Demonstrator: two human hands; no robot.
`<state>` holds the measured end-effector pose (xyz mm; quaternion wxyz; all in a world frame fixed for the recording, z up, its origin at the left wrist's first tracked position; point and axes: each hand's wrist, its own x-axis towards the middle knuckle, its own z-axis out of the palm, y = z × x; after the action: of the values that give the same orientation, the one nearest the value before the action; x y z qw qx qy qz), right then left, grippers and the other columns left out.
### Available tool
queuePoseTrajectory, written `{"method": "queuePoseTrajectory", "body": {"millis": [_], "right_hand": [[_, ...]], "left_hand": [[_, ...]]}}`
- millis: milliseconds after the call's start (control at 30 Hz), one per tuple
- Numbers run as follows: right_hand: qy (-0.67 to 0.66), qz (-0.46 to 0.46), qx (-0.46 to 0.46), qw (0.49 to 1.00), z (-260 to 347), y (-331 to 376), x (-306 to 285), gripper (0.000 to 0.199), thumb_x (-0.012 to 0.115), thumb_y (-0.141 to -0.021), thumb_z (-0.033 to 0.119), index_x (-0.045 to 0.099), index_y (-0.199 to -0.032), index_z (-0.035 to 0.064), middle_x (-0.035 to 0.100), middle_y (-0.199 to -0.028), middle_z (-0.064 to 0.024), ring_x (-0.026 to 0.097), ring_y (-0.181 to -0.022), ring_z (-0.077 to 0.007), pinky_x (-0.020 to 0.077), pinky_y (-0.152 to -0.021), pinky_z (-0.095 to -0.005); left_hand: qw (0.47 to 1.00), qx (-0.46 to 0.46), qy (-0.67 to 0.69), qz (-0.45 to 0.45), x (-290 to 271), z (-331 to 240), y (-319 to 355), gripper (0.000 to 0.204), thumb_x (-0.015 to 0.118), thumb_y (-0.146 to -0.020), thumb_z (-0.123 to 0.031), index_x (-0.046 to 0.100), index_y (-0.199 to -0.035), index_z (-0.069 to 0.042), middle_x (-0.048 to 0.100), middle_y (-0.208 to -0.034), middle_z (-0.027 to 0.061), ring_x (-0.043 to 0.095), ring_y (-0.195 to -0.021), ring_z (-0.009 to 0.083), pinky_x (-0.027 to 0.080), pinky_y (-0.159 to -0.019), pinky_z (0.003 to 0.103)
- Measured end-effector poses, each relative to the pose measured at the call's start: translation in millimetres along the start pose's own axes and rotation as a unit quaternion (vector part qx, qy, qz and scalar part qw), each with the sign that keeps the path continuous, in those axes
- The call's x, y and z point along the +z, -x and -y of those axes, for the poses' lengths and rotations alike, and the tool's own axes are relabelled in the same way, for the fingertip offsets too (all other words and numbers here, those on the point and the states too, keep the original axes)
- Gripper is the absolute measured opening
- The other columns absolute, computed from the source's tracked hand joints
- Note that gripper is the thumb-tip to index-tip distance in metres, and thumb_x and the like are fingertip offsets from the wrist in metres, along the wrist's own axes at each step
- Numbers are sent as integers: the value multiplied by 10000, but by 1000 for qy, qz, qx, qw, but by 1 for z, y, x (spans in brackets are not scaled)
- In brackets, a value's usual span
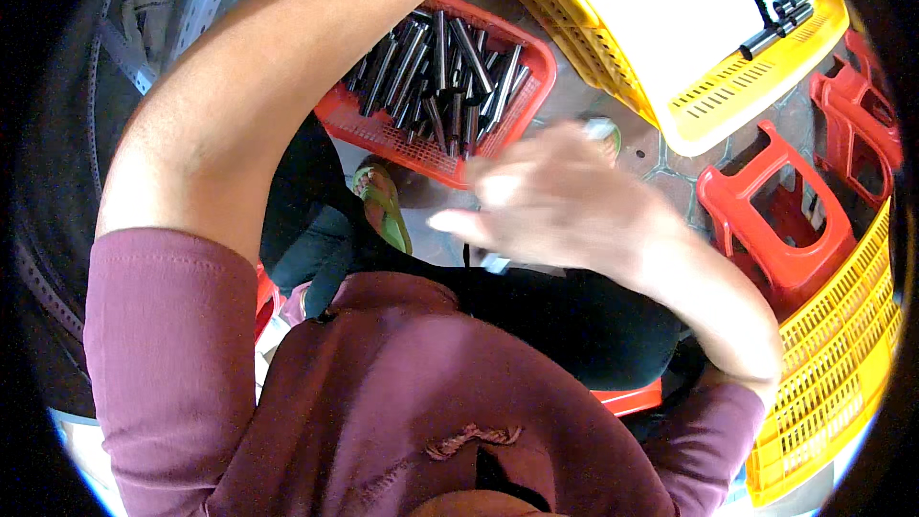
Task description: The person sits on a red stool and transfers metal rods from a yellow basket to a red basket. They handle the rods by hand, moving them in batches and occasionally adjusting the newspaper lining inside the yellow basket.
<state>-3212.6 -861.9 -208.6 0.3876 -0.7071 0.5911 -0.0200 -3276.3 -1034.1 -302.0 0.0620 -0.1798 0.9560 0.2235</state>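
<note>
The right hand point(550, 196) is blurred above the lap, fingers curled around a small pale piece point(495, 262) whose kind I cannot tell. It hovers just beside the near edge of a red plastic basket point(536, 86) on the floor, filled with dark metal rods point(440, 67). The left arm point(249, 77) stretches up past the top edge, so that hand's grip cannot be told. A yellow crate point(747, 86) holding a white sheet sits beyond, with 2 red stools point(775, 220) at right.

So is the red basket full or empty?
Partly full. The red basket holds a loose heap of dark metal rods lying across each other, and bare mesh shows at its near edge.
</note>
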Motion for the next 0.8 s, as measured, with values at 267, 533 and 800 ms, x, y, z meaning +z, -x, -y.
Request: {"method": "queuePoseTrajectory", "body": {"millis": [267,533,800], "right_hand": [[106,-9,9,994,-73,-159,182,281,526,-881,326,720,-844,126,690,-849,-60,651,-939,-234,423,-914,-360],[109,-232,-184,949,-57,-61,121,105,515,-777,217,495,-807,119,479,-763,-4,544,-707,-170,444,-669,-309],[104,-496,231,830,-234,105,-9,191,593,-915,120,640,-1088,56,673,-919,-135,685,-788,-289,552,-724,-383]], "left_hand": [[999,25,-15,-23,19,-7,-15,320,525,-864,-290,738,-936,-63,707,-969,197,681,-925,353,522,-795,474],[997,53,-58,-5,25,-2,-20,335,543,-870,-319,723,-904,-38,704,-894,190,690,-850,327,531,-763,465],[997,46,-66,5,16,-12,-29,309,523,-885,-298,689,-900,-38,685,-917,184,671,-853,367,519,-793,499]]}}
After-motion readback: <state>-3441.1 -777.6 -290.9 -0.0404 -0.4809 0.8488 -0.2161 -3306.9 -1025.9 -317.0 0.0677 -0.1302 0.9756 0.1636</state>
